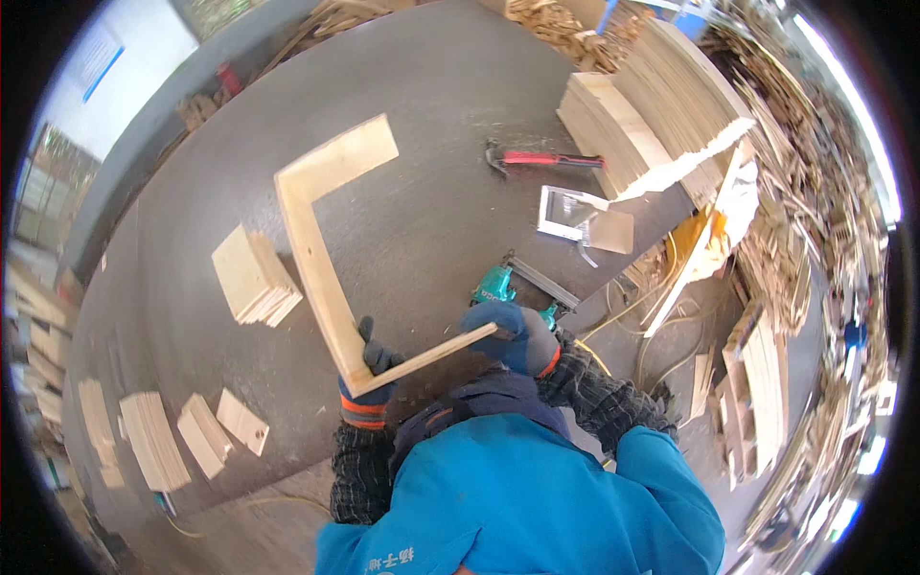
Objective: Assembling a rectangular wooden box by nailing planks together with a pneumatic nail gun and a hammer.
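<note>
A pale plywood frame (311,235), made of a long board with a shorter board (337,159) at its far end, lies on the dark worktable (422,86). My left hand (369,388), in a dark blue glove with an orange cuff, grips the frame's near corner. My right hand (513,335), gloved the same, holds the end of a thin board (431,357) set on edge against that corner. A teal nail gun (503,286) lies just beyond my right hand.
A red-handled hammer (546,160) and a small white tray (565,213) lie further back. Stacks of cut plywood pieces (254,278) sit left, and tall plywood stacks (652,115) stand at the right. Wood scraps and a yellow hose (623,307) cover the floor.
</note>
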Demonstrator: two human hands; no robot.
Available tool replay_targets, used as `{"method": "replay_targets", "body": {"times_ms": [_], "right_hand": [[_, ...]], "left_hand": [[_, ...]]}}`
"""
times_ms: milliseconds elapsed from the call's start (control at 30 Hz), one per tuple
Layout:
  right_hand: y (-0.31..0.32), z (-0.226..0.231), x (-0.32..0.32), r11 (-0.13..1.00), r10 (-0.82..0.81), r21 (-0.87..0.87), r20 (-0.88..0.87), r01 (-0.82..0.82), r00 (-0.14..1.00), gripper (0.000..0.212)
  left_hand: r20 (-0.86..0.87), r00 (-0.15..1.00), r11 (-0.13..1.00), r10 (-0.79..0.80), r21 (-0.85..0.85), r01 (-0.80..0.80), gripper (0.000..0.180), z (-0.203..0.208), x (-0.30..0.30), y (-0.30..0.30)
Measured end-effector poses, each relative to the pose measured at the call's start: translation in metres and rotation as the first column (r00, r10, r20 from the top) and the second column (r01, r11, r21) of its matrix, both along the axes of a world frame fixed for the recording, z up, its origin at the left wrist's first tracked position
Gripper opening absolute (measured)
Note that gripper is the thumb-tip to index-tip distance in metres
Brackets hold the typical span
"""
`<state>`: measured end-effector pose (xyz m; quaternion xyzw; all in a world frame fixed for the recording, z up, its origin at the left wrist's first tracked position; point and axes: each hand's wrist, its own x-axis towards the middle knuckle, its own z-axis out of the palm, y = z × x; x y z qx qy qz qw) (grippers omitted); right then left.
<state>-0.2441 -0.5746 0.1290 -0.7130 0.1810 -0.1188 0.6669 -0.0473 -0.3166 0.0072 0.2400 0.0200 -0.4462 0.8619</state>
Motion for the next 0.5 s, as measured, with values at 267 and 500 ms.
{"method": "replay_targets", "body": {"times_ms": [267, 500], "right_hand": [[0.033, 0.007, 0.034, 0.494, 0.300, -0.867, 0.100, -0.065, 0.949, 0.020], [0.033, -0.059, 0.060, 0.366, 0.348, -0.909, -0.067, -0.201, 0.935, 0.048]], "left_hand": [[0.817, 0.076, 0.760, -0.572, 0.563, -0.326, 0.052, -0.058, -0.001, 0.002], [0.512, 0.808, 0.589, -0.293, 0.762, -0.269, 0.067, -0.074, -0.009, 0.062]]}}
